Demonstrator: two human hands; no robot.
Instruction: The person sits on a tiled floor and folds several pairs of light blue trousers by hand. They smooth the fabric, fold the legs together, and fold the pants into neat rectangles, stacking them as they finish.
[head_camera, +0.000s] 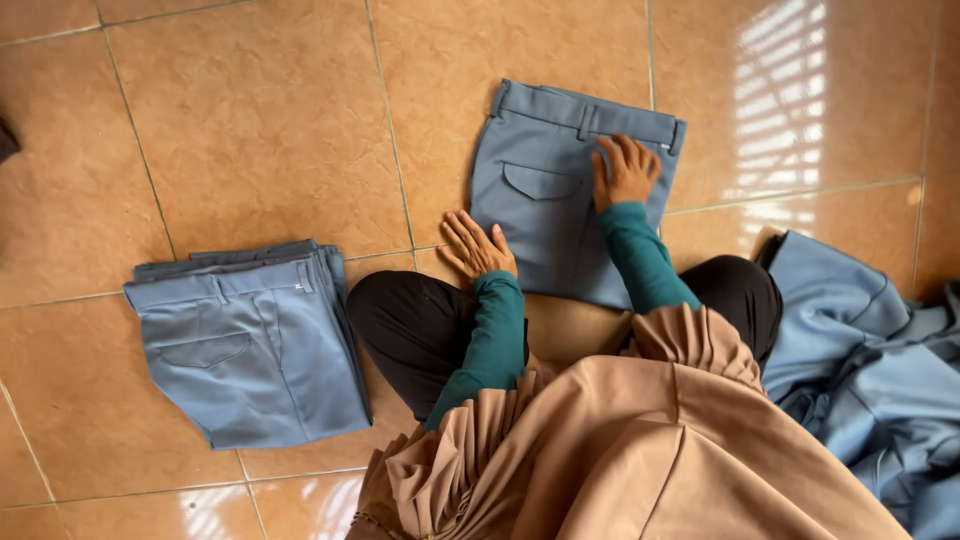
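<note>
Folded stack (255, 345) done | both hands, left (478, 245) and right (625, 170), fingers spread, flattening folded trousers (545, 220) | unfolded heap (880, 380) waits.

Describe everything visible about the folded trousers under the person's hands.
The folded grey-blue trousers lie flat on the tan tiled floor, waistband away from the person, with belt loops and a flapped back pocket facing up. The cloth looks like smooth woven suiting. The right hand presses flat near the waistband; the left hand rests at the left lower edge, mostly on the floor. The lower edge reaches the person's knees.
</note>
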